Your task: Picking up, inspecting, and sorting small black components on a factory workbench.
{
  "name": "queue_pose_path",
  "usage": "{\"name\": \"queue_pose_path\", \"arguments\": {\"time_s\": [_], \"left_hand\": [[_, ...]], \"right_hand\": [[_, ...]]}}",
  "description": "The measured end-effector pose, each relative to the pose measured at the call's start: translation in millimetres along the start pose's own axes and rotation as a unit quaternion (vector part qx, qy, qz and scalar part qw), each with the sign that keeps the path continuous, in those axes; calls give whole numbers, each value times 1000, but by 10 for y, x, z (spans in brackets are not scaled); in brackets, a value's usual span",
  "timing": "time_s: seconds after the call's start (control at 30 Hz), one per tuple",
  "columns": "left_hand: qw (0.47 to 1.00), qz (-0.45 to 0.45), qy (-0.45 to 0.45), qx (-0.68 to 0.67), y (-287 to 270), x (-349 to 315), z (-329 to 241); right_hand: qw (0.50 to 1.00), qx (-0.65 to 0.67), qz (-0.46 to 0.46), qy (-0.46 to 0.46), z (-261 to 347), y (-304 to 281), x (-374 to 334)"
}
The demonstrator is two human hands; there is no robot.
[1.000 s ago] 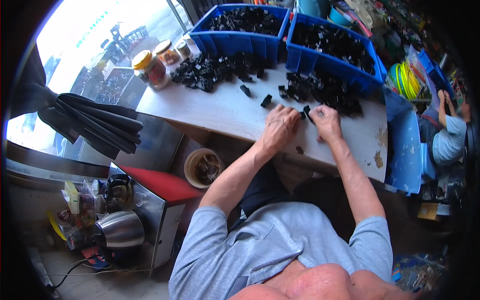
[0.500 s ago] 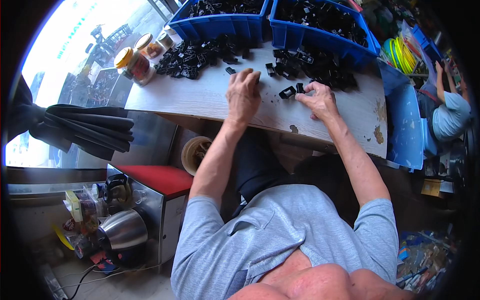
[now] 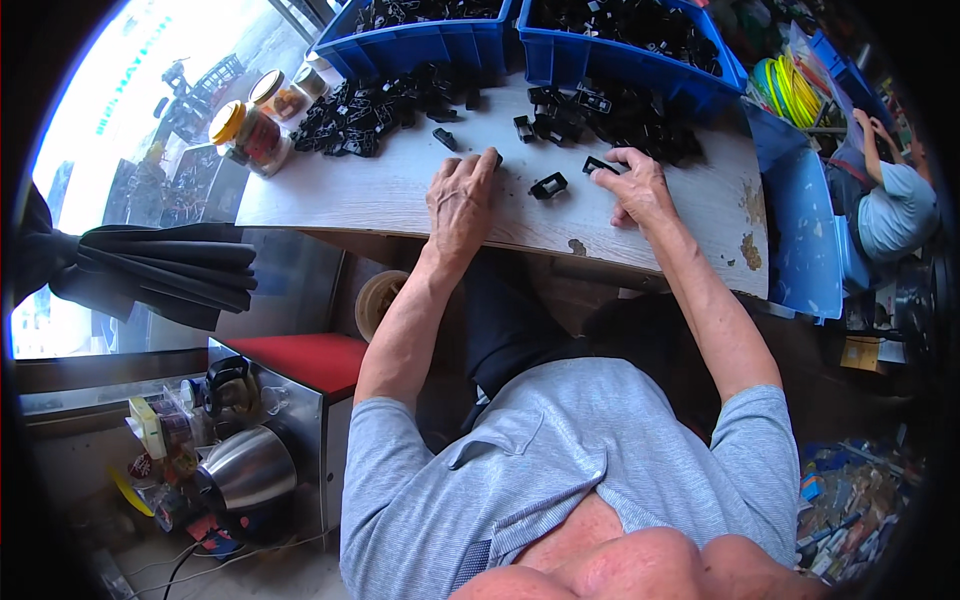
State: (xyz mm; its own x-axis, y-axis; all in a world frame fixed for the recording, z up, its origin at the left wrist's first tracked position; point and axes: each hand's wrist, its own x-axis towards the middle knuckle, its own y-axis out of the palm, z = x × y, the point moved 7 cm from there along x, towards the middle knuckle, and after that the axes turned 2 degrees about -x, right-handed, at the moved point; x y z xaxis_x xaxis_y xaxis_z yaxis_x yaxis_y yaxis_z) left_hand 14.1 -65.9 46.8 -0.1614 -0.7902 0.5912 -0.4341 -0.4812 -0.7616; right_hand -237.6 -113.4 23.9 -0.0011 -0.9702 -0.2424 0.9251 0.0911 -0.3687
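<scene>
My right hand (image 3: 638,190) pinches a small black rectangular plastic frame (image 3: 595,165) between thumb and fingers, just above or on the white worktop (image 3: 400,200). Another black plastic part (image 3: 548,186) with an opening lies loose between my hands. My left hand (image 3: 462,205) rests on the worktop with its fingers curled together; a bit of black plastic shows at its fingertips, the rest hidden by the hand. Beyond it lies a single small black part (image 3: 445,139). Loose black parts form a left heap (image 3: 365,112) and a right heap (image 3: 640,125).
Two blue bins, a left bin (image 3: 420,48) and a right bin (image 3: 630,68), hold more black parts at the back. Jars, one yellow-lidded jar (image 3: 250,138) among them, stand at the left. A blue container (image 3: 805,235) adjoins the right edge. Another person (image 3: 895,205) sits far right.
The black part between my hands now lies apart from my right hand, which holds a frame turned flatter. My left hand has shifted slightly left and nearer. The whole view has shifted a little.
</scene>
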Motion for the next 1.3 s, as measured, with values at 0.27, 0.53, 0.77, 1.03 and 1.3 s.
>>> {"name": "queue_pose_path", "arguments": {"time_s": [0.27, 0.53, 0.77, 1.03, 1.3], "left_hand": [[973, -94, -10, -210, -149, -40, -477], [976, -26, 57, -209, 117, 141, -958], [970, 169, 86, -152, 451, 220, -1032], [972, 181, 96, -114, 474, 92, -1060], [978, -8, 43, -204, 128, 98, -706]], "right_hand": [[995, -93, 19, 1, 74, 40, 10], [993, -88, 77, -29, 10, 10, -120], [991, -96, 85, -43, -20, 18, -119], [991, -104, 78, -30, -1, 11, -142], [996, -38, 78, -23, -76, -86, -150]]}}
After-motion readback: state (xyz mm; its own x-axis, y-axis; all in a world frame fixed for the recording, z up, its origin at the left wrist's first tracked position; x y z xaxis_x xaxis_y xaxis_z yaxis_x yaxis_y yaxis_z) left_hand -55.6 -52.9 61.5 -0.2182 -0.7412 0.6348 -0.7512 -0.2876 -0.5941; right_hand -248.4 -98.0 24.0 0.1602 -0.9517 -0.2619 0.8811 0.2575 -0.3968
